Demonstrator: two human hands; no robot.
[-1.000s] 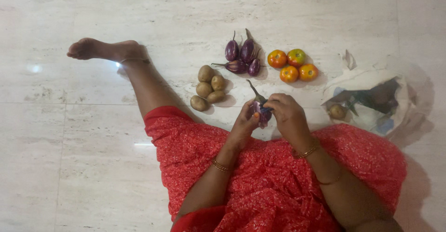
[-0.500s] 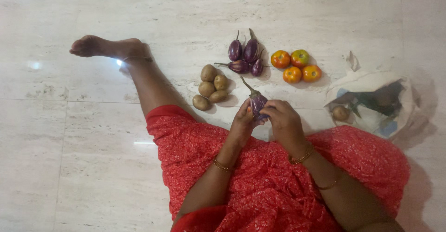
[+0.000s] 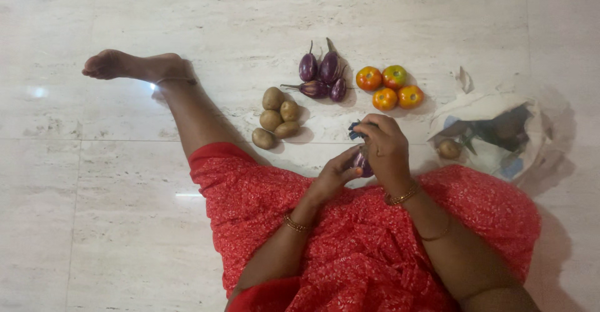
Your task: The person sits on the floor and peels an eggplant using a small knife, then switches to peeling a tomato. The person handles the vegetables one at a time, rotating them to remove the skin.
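I sit on a pale marble floor in a red patterned dress. Both hands hold one small purple eggplant (image 3: 360,161) just above my lap. My left hand (image 3: 335,174) supports its lower end from the left. My right hand (image 3: 382,144) wraps over its top, hiding the stem and most of the body. On the floor ahead lie a group of purple eggplants (image 3: 320,78), a cluster of brown potatoes (image 3: 277,117) and several orange-red tomatoes (image 3: 390,87).
An open white cloth bag (image 3: 494,131) lies at the right with greens and a potato (image 3: 449,149) at its mouth. My bare left leg (image 3: 175,96) stretches out across the floor at the left.
My right hand has moved up over the eggplant's stem end, covering the stem that stuck out before. The eggplant has turned in my hands and sits slightly lower.
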